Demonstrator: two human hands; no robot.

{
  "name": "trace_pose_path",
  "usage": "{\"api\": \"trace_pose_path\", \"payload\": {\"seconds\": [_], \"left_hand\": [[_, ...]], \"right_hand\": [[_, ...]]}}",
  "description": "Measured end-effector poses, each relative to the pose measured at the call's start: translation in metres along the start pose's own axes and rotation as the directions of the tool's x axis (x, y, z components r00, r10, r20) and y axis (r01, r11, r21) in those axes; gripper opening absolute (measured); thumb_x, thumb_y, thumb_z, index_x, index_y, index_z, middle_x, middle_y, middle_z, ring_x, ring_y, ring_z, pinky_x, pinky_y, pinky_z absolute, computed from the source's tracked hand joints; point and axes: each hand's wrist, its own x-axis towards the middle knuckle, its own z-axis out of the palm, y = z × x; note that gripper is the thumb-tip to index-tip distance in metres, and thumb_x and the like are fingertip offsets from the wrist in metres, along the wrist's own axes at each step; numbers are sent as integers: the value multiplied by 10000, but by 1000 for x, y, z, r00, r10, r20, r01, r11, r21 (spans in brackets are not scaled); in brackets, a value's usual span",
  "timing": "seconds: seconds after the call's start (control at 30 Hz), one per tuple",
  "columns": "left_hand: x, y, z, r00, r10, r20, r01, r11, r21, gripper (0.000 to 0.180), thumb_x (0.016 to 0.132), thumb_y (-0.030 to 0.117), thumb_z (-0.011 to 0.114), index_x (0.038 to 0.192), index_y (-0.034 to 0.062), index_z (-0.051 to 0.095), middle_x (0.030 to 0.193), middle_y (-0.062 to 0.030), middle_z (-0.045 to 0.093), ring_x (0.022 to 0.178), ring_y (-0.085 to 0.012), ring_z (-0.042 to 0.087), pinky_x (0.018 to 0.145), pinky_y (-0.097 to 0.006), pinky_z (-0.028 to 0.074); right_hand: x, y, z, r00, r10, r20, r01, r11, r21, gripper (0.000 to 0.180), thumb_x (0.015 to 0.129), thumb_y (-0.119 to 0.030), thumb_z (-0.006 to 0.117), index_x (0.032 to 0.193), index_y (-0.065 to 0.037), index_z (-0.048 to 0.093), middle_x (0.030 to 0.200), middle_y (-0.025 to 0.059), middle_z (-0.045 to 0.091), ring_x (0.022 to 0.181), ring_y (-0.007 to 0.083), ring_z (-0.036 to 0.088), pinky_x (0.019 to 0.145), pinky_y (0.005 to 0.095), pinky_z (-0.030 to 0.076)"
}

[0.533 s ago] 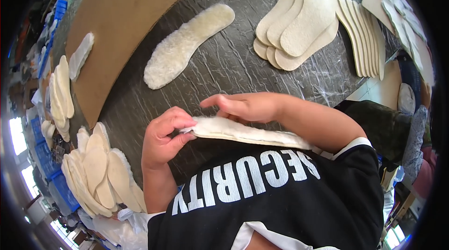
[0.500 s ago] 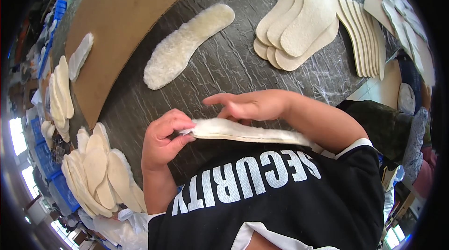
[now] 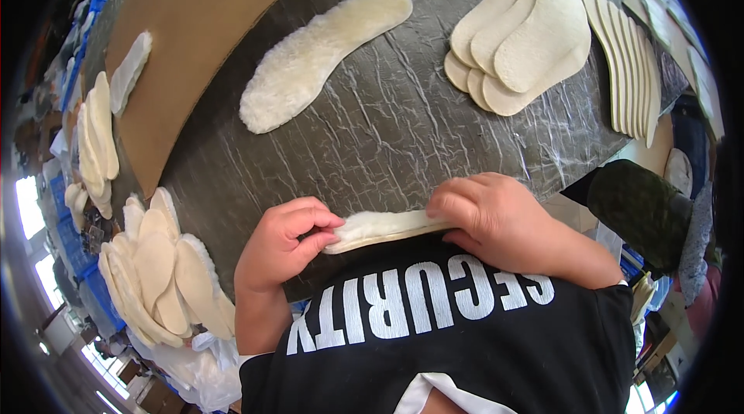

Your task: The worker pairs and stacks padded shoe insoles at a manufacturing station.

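Close to my chest, a cream fleece insole [image 3: 387, 228] is held on edge, its fluffy side facing away and its smoother backing toward me. My left hand [image 3: 285, 242] pinches its left end between thumb and fingers. Around its right end my right hand [image 3: 492, 220] is closed, hiding that end. Beyond my hands a single fleece insole [image 3: 325, 54] lies fluffy side up on the dark table [image 3: 372, 143].
Flat cream insoles [image 3: 535, 34] lie fanned at the far right, with an overlapping row [image 3: 626, 65] beside them. A heap of insoles [image 3: 159, 274] sits at the left. A brown board [image 3: 186, 34] covers the far left, with a small fleece piece [image 3: 130, 73] on it.
My right hand has moved from above the insole to its right end and closed on it. My left hand keeps its pinch. The view has shifted slightly.
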Motion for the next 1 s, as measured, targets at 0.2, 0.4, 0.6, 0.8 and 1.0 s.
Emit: {"api": "trace_pose_path", "payload": {"seconds": [0.2, 0.4, 0.6, 0.8, 1.0], "left_hand": [[19, 22, 13, 983, 140, -122, -97, 948, 304, 178, 787, 15, 694, 961, -21, 673, 899, -109, 625, 853, -285, 611, 740, -354, 498], [54, 26, 36, 962, 138, 237, -170, 978, 123, 97, 842, 47, 671, 908, -23, 663, 866, -116, 627, 804, -264, 616, 708, -347, 488], [53, 27, 44, 968, 70, 243, -82, 996, 41, 80, 860, 60, 647, 855, -21, 648, 823, -122, 619, 764, -273, 614, 684, -351, 485], [47, 25, 48, 973, 127, 192, -139, 989, 48, 82, 856, 60, 652, 836, -18, 634, 807, -128, 613, 759, -299, 610, 680, -376, 485], [43, 25, 49, 982, 136, 128, -141, 989, 38, 113, 849, 75, 671, 874, -27, 629, 845, -135, 608, 804, -288, 605, 725, -359, 488]], "right_hand": [[-9, 6, 19, 948, -281, -153, 237, 938, -252, 154, 764, -151, 606, 908, -98, 597, 919, 39, 637, 784, 219, 644, 672, 344, 491], [-8, 4, 21, 924, -346, -165, 277, 901, -334, 157, 761, -173, 603, 900, -102, 596, 886, 19, 639, 767, 196, 643, 649, 334, 475], [-12, 6, 25, 940, -208, -270, 142, 959, -243, 312, 701, -186, 733, 960, -92, 585, 849, 28, 632, 742, 220, 643, 646, 355, 481], [-9, 5, 24, 944, -158, -288, 98, 972, -213, 319, 677, -186, 773, 939, -101, 613, 838, 26, 625, 750, 238, 640, 648, 369, 479], [-6, 6, 20, 949, -225, -223, 145, 935, -325, 212, 651, -180, 706, 844, -133, 632, 802, -7, 575, 764, 188, 603, 636, 348, 437]]}}
